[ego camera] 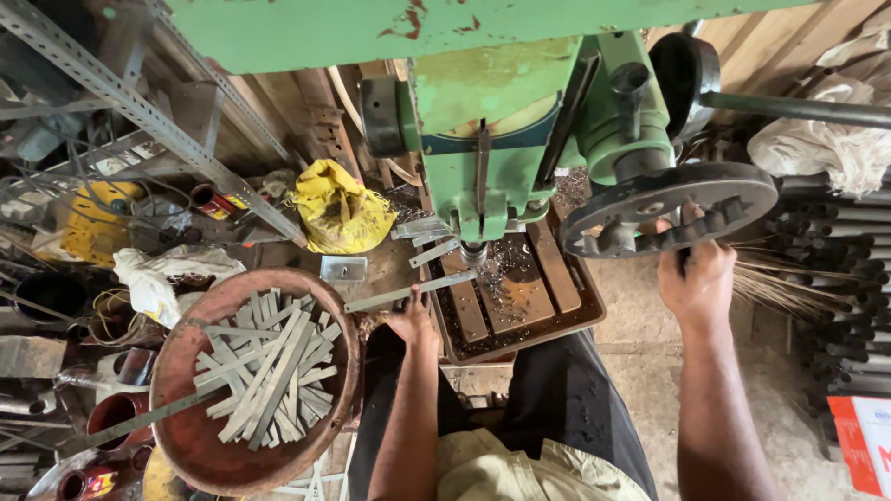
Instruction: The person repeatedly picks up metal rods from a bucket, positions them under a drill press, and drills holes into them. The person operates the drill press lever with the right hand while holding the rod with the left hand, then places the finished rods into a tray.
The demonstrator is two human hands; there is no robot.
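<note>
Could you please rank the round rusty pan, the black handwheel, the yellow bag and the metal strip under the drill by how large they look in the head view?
1. Round rusty pan, largest.
2. Black handwheel, gripped by the right hand; it sits nearer the camera, which flatters it.
3. Yellow bag.
4. Metal strip, held by the left hand: long but thinnest.

Both hands (411,323) (696,283) outstretched, fingers (689,263) curled

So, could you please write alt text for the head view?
A person's left hand holds a flat metal strip under a green drill press, while the right hand grips its black handwheel. A round rusty pan of similar strips sits left.
</note>
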